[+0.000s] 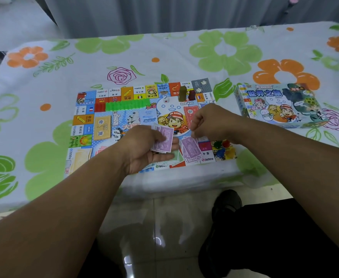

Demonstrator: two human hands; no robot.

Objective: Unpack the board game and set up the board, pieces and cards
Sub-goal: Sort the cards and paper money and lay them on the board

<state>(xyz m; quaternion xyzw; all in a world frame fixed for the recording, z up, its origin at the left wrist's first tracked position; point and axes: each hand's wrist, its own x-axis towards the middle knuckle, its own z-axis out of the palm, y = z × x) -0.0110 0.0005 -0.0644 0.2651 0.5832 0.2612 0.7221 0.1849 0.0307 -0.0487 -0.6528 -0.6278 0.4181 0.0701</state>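
The colourful game board (124, 115) lies flat on the flowered tablecloth. My left hand (144, 149) holds a stack of purple paper notes (163, 140) over the board's near edge. My right hand (208, 122) hovers with curled fingers just above a pile of purple notes (191, 150) lying on the board; whether it pinches a note is hidden. A row of green houses (127, 105) and red houses (98, 106) sits on the board. A white die (166, 99), an olive piece (182, 93) and a dark red piece (191, 95) stand near the far edge. Coloured pawns (222, 147) cluster at the near right corner.
The game box (278, 106) lies to the right of the board. A yellow card stack (102, 127) sits on the board's left half, a red one (188, 115) near my right hand. The table edge (184, 181) is close to me, tiled floor and my dark shoe (226, 205) below.
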